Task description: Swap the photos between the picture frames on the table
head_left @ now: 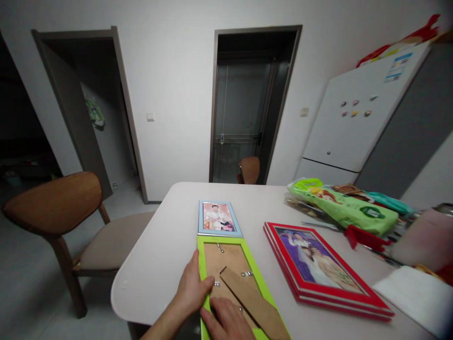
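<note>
A green picture frame point(260, 278) lies face down near the front of the white table point(159, 250), its brown backing board and stand showing. My left hand point(193, 288) rests on the frame's left edge, thumb over the green border. My right hand point(226, 321) lies on the backing board at the lower left, fingers pressed flat by a small metal clip. Just beyond the green frame lies a blue frame point(219, 218) with a photo facing up. To the right is a stack of red frames point(322, 269) with a photo on top.
Green snack bags point(347, 208) and other packets sit at the table's far right, with a white sheet point(417, 295) at the near right. A wooden chair point(67, 217) stands left of the table. A white fridge point(357, 118) and two open doorways are behind.
</note>
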Available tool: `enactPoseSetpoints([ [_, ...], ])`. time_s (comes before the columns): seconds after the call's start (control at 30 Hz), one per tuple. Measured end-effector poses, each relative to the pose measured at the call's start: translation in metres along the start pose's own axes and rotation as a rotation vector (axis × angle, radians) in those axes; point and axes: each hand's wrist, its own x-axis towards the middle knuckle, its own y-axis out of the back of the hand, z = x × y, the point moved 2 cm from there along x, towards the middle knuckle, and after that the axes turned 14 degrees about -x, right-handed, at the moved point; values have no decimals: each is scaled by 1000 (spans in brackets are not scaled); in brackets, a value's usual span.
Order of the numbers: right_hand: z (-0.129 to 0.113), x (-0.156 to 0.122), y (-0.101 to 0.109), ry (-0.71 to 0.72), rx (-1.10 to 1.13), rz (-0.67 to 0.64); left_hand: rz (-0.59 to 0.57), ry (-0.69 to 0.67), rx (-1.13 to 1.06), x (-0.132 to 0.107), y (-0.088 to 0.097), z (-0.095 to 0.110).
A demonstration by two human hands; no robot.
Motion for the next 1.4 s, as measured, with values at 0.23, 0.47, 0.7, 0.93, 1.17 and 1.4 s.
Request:
enactPoseSetpoints([
  [0.23, 42, 23, 25, 11, 289, -265, 0, -47, 254, -1, 0, -12],
  [0.47, 136, 38, 13, -389, 215, -749, -117, -36, 336, -3, 2, -6],
  [0.7, 132, 34, -4, -410, 174, -669, -139, -56, 361, -4, 4, -4],
  [0.93, 89, 57, 11, -313, 263, -575, -155, -70, 362, -9, 4, -9],
  [1.17, 52, 79, 1, -241, 282, -613, -147, -104, 402, -15, 2, -9],
  [1.4, 56, 76, -15, -302, 260, -565, -124, -98, 432, -16, -1, -8],
])
